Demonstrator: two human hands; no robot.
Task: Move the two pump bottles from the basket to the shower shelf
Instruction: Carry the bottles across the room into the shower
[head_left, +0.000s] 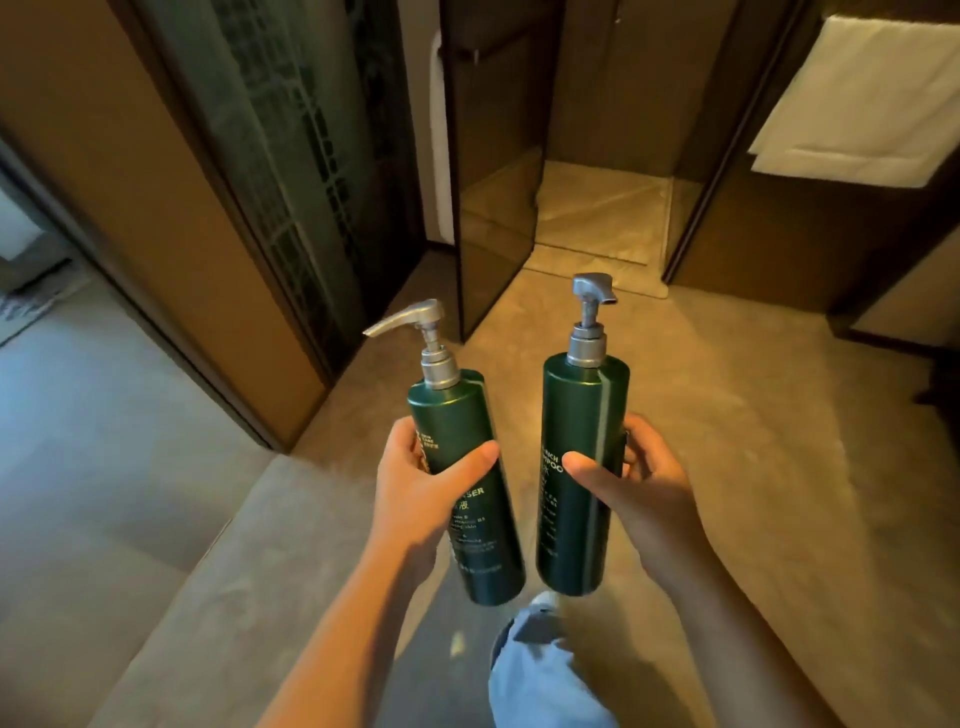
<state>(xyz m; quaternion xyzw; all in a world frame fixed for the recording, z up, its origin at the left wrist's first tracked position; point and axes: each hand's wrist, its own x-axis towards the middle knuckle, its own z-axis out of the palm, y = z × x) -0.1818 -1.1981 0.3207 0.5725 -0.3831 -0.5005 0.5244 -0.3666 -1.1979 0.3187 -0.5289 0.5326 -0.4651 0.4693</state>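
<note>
You've got 2 dark green pump bottles in the air, 1 per hand, over the tan floor (727, 441). Your left hand (421, 499) is wrapped around the left bottle (462, 467), thumb across the front label, fingers round the back. That bottle tilts a bit, top leaning left, silver pump nozzle pointing left. Your right hand (639, 499) is clamped on the right bottle (582, 467), thumb on the front, fingers behind; this one is close to upright, nozzle pointing right. The bottles sit side by side, near each other, not touching. Label on the right one reads partly "POO", on the left "SER". Straight ahead is the shower stall (597, 208) with its dark glass door (493, 208) open. White towel (862, 98) hangs at upper right. Your leg in light blue trousers (540, 670) shows below the bottles.
</note>
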